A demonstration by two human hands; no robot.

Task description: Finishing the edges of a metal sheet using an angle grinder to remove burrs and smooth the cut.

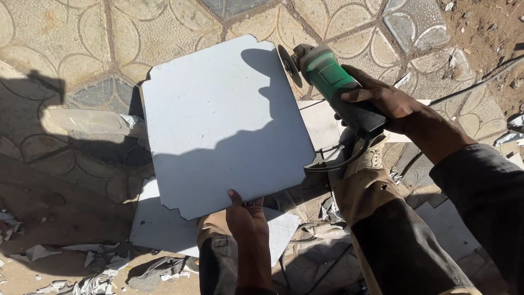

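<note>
A white square tile [218, 125] with notched corners is held tilted up over the ground. My left hand [246, 214] grips its near edge from below, thumb on the face. My right hand [382, 101] is closed round the dark handle of a green angle grinder [327, 74]. The grinder's disc [288, 64] stands just off the tile's far right corner; whether it touches the edge I cannot tell. Half of the tile lies in shadow.
A second white tile [158, 226] lies flat under the held one. Another pale tile piece [322, 123] lies to the right. The grinder's cable [475, 87] runs off to the right. Tile scraps [98, 273] litter the dirt at lower left. Patterned paving [65, 38] surrounds everything.
</note>
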